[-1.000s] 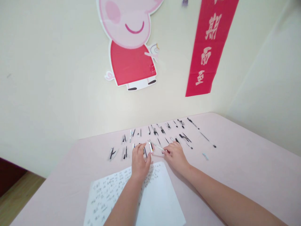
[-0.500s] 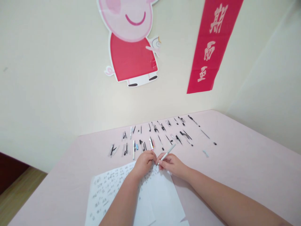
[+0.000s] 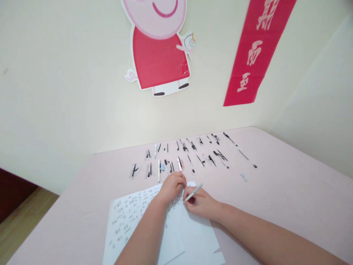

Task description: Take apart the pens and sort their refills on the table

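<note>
My right hand (image 3: 201,202) is closed round a pale grey-white pen (image 3: 195,191), its tip pointing down and left and its other end rising to the right. The tip is close to the paper, but I cannot tell whether it touches. My left hand (image 3: 172,187) rests at the upper part of the sheets with its fingers curled inward. What those fingers hold, if anything, is hidden. Under both hands lie white sheets of paper (image 3: 197,235); handwriting covers the left one, and small marks show near the pen tip.
Several pens and pen parts, such as a white pen (image 3: 159,171) and a long refill (image 3: 246,157), lie in two rows beyond the paper on the pink tabletop (image 3: 275,176). A small light-blue piece (image 3: 243,177) lies at right. Behind is a wall with a red banner (image 3: 248,73).
My right hand has drawn slightly down the page, and the pen now leans lower. My left hand stays curled beside it. The whole view has shifted a little.
</note>
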A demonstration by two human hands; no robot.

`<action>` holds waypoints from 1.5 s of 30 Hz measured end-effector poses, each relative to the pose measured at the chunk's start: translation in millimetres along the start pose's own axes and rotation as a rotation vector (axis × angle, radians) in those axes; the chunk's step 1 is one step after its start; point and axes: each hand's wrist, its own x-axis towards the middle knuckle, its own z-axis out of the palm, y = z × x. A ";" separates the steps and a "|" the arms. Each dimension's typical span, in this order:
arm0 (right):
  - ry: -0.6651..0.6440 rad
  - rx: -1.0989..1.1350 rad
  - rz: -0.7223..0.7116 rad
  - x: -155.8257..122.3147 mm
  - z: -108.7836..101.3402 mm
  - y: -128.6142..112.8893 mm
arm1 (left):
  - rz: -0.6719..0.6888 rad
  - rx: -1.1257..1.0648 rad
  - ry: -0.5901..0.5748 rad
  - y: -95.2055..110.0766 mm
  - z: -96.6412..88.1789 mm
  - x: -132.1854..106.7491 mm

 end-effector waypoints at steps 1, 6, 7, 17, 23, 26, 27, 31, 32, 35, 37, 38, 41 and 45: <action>0.010 -0.032 -0.014 -0.3 0.8 0.1 | 0.003 -0.002 0.002 0.0 0.1 0.0; 0.022 -0.043 -0.075 -1.0 1.8 -2.0 | 0.002 -0.025 0.000 1.3 -0.5 -0.1; 0.014 -0.045 -0.077 -1.0 1.8 -2.7 | -0.002 -0.028 -0.001 1.4 -0.5 -0.2; -0.037 -0.119 -0.056 0.5 2.3 -1.9 | -0.016 -0.018 -0.003 0.9 -0.2 -0.5; -0.029 -0.117 -0.098 0.9 2.5 -2.5 | -0.009 -0.023 0.008 1.0 -0.1 -1.2; -0.009 -0.119 -0.110 0.9 2.8 -1.9 | -0.010 -0.023 0.005 1.3 -0.4 -0.9; -0.008 -0.125 -0.112 0.9 2.9 -1.4 | -0.010 -0.023 0.002 1.9 -0.6 -0.7; -0.053 -0.135 -0.113 0.4 2.5 0.0 | -0.016 -0.023 -0.007 5.3 -2.3 0.0; -0.063 -0.133 -0.117 0.3 2.2 0.1 | -0.019 -0.023 -0.008 6.1 -2.7 0.1; -0.069 -0.141 -0.121 0.2 1.3 -0.4 | -0.026 -0.025 -0.010 6.9 -3.1 0.2; -0.066 -0.150 -0.110 0.4 0.8 -0.7 | -0.025 -0.023 -0.009 6.2 -2.9 0.1; -0.062 -0.152 -0.106 0.6 0.6 -0.7 | -0.024 -0.021 -0.009 5.7 -2.7 0.0; -0.047 -0.149 -0.116 0.8 0.7 -0.3 | -0.021 -0.016 -0.007 4.9 -2.3 -0.2; -0.040 -0.107 -0.150 0.4 1.5 1.3 | -0.022 -0.018 -0.008 6.5 -2.9 0.0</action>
